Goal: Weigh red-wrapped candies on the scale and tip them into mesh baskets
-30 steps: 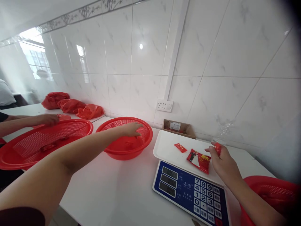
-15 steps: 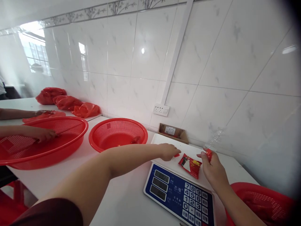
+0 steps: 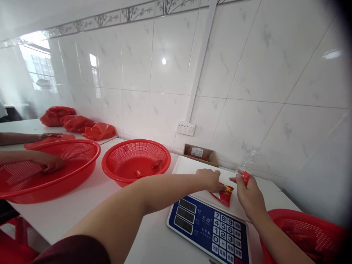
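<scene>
A white-and-blue electronic scale (image 3: 192, 229) stands on the table, keypad toward me. On its plate lies a red printed packet (image 3: 227, 196) with yellow marks. My left hand (image 3: 210, 179) reaches across from the left, its fingers closed over the packet's left part, which they hide. To the right of the packet, just above the plate, my right hand (image 3: 249, 190) pinches a small red wrapped piece (image 3: 245, 177) between thumb and fingers.
A round red basket (image 3: 108, 172) holds two small red packets. Another red basket (image 3: 90, 172) stands at left, a co-worker's hand (image 3: 52, 162) inside it. Red bags (image 3: 99, 131) lie behind. A cardboard box (image 3: 214, 158) sits by the wall; a red basket (image 3: 277, 214) is at right.
My left hand has moved right, from the plate's left side onto the red packet. The small red piece by its fingertips no longer shows. My right hand keeps its pinch.
</scene>
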Tool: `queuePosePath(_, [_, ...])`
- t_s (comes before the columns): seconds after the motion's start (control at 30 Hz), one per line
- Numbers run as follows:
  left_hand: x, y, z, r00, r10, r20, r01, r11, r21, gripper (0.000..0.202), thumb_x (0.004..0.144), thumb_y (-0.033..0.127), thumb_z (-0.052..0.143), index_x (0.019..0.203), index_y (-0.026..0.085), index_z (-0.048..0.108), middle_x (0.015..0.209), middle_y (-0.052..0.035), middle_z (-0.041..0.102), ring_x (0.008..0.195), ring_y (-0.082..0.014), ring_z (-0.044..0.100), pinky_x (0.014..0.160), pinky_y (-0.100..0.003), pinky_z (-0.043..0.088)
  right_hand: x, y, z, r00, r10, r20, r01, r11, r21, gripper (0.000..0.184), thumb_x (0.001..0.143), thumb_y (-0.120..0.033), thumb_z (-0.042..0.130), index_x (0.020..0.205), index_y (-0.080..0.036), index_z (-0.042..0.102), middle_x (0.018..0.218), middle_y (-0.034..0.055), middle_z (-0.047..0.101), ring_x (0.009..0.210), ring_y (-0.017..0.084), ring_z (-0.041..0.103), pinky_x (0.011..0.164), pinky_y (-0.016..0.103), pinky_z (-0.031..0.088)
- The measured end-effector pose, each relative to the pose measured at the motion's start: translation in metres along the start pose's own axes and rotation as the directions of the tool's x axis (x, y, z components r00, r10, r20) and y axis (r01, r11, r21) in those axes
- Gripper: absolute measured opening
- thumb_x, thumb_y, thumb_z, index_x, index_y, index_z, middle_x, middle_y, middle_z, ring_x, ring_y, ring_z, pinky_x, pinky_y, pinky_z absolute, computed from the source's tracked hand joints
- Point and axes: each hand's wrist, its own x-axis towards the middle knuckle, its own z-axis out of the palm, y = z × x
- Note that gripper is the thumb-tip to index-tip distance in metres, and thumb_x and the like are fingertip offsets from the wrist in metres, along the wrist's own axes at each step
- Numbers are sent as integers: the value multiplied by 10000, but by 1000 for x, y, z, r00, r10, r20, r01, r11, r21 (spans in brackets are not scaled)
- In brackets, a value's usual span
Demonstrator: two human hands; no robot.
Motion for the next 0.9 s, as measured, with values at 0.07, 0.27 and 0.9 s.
queuePosePath(0.07, [-1, 11, 3, 1000, 1, -1, -1, 1000, 0, 734, 720, 645, 487, 1273, 173, 389, 1240, -159, 479, 1119, -305, 462, 863, -438, 429, -1, -2, 0, 1000, -4, 10, 4, 1000, 2, 334, 811, -440, 333, 954, -214, 533, 965, 82, 679, 935, 244, 574, 837, 361, 389])
queuePosePath(0.27, [0, 18, 12, 999, 35, -10, -35, 999, -5, 829, 641, 679, 529, 1285, 175, 389, 1261, -188, 427, 1166, -329, 410, 896, -457, 404, -3, -5, -1, 1000, 0, 25, 0, 1000, 0, 328, 817, -423, 337, 980, -218, 534, 968, 76, 678, 914, 240, 578, 825, 354, 387])
queuePosePath(0.9, [-60, -115, -56, 948, -128, -291, 107, 990, -89, 400, 817, 335, 522, 1191, 236, 419, 1187, -53, 464, 957, -173, 566, 791, -273, 480, -7, -3, 6, 983, -79, 163, 95, 992, -88, 502, 825, -489, 317, 1203, -187, 451, 938, 83, 691, 936, 254, 611, 819, 368, 426])
